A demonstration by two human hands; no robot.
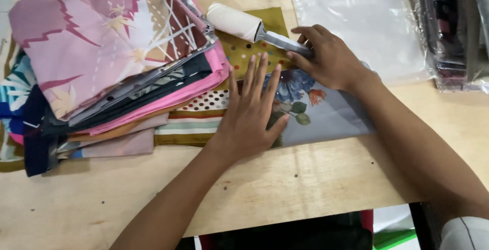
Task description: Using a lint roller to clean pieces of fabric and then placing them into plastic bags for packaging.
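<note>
A folded scarf (326, 112) with a grey field, blue flower, dotted olive part and striped border lies flat on the wooden table (285, 183). My left hand (252, 112) presses down on it, palm flat, fingers spread. My right hand (328, 59) grips the grey handle of a lint roller (235, 21), whose white roll rests on the olive dotted part of the scarf, at the far edge.
A tall pile of folded patterned fabrics (112, 61) in pink, navy and teal fills the left. A clear plastic bag (356, 15) lies at the back right, and packed scarves in plastic (451, 25) stand at the far right edge.
</note>
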